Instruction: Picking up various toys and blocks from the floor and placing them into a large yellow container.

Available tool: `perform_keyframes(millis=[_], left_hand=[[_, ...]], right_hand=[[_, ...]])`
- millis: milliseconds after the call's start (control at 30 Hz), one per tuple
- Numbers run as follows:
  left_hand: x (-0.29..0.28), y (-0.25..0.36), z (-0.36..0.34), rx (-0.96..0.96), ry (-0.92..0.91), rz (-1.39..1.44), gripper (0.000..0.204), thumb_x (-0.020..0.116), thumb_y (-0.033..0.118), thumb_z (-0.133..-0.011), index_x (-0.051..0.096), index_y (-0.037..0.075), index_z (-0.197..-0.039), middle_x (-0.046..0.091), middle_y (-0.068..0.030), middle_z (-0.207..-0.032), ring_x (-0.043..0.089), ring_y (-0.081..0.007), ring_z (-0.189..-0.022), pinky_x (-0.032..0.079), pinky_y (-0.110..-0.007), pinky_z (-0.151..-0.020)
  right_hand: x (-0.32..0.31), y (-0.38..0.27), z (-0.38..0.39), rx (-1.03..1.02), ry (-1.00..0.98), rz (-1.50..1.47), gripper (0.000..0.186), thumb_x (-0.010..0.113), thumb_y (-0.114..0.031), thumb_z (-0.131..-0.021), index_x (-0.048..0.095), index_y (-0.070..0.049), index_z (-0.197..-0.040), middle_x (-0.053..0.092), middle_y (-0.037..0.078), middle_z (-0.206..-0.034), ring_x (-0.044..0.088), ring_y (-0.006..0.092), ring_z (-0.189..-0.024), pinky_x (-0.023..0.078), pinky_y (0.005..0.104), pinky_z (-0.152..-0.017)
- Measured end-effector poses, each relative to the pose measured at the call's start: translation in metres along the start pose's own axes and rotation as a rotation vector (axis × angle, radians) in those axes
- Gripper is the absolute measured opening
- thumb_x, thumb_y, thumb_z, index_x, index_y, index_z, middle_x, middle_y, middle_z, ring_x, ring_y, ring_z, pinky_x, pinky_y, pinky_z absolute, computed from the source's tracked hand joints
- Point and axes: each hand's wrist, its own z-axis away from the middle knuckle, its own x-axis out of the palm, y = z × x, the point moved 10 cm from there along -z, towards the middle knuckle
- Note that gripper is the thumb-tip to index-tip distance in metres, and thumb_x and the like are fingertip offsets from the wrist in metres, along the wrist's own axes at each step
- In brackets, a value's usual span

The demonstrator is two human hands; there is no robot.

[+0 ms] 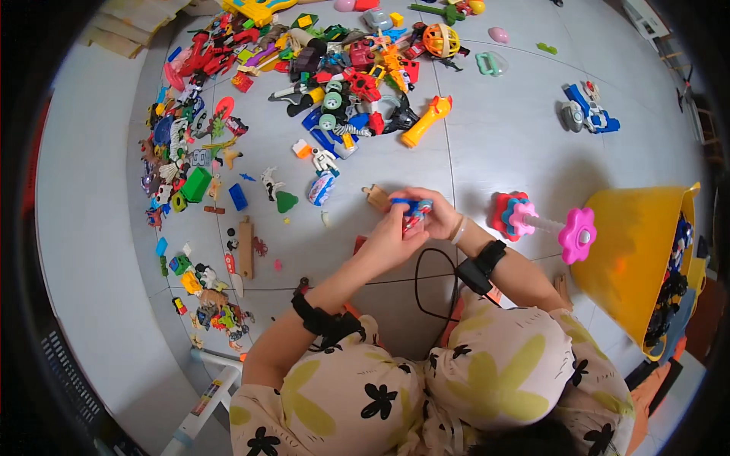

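Both my hands meet over the tiled floor around a small blue and red toy (412, 208). My left hand (389, 237) grips it from below and my right hand (435, 214) pinches it from the right side. A small wooden piece (376, 196) lies on the floor just beyond my fingers. A red bit (359, 243) shows under my left wrist. Each wrist wears a black band, and a black cable loops between my forearms.
A big heap of mixed plastic toys (334, 68) covers the far floor, with more along the left (182, 175). A yellow tub (646, 258) stands at the right, beside a pink and red stacking toy (525, 216). A blue and white toy (585, 110) lies farther right.
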Motion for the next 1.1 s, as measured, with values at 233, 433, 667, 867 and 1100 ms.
perform_keyframes(millis=[233, 433, 667, 867, 1100], left_hand=[[-0.121, -0.065, -0.033, -0.198, 0.384, -0.759, 0.078, 0.073, 0.038, -0.074, 0.037, 0.006, -0.135, 0.041, -0.0229, -0.127, 0.049, -0.0407, -0.110, 0.045, -0.049, -0.087], [-0.124, -0.109, -0.045, -0.335, 0.303, -0.790, 0.074, 0.074, 0.034, -0.075, 0.039, 0.014, -0.137, 0.030, -0.0234, -0.133, 0.050, -0.0436, -0.105, 0.051, -0.048, -0.080], [-0.132, -0.132, -0.054, -0.435, 0.266, -0.689, 0.058, 0.073, 0.029, -0.072, 0.045, 0.007, -0.118, 0.044, -0.0245, -0.118, 0.058, -0.0424, -0.094, 0.050, -0.046, -0.080], [-0.121, -0.145, -0.038, -0.468, 0.196, -0.558, 0.056, 0.072, 0.025, -0.072, 0.043, 0.004, -0.114, 0.055, -0.0211, -0.101, 0.061, -0.0399, -0.086, 0.051, -0.045, -0.075], [-0.087, -0.089, -0.024, -0.347, 0.249, 0.362, 0.050, 0.071, 0.013, -0.077, 0.039, 0.005, -0.115, 0.057, -0.0125, -0.099, 0.059, -0.0171, -0.084, 0.049, -0.030, -0.071]], right_hand=[[-0.041, -0.021, -0.008, 0.074, 0.251, -0.166, 0.024, 0.064, -0.031, -0.087, 0.061, -0.008, -0.087, 0.062, 0.007, -0.073, 0.051, 0.0103, -0.046, 0.036, 0.0191, -0.034], [-0.014, -0.051, -0.032, -0.034, 0.406, 1.301, 0.040, 0.070, -0.033, -0.076, 0.058, -0.001, -0.098, 0.065, 0.013, -0.082, 0.062, 0.0209, -0.063, 0.049, 0.0312, -0.053], [0.017, -0.022, -0.038, 0.201, 0.421, 1.969, 0.057, 0.073, -0.032, -0.072, 0.051, 0.002, -0.112, 0.065, 0.021, -0.099, 0.065, 0.0319, -0.092, 0.052, 0.0380, -0.080], [0.020, -0.023, -0.030, 0.046, 0.440, 2.105, 0.055, 0.074, -0.030, -0.071, 0.053, 0.002, -0.111, 0.065, 0.019, -0.094, 0.064, 0.0331, -0.091, 0.052, 0.0398, -0.079], [-0.007, -0.025, -0.004, 0.062, 0.188, 0.672, 0.028, 0.065, -0.031, -0.080, 0.060, -0.007, -0.094, 0.058, 0.002, -0.075, 0.054, 0.0102, -0.057, 0.039, 0.0219, -0.041]])
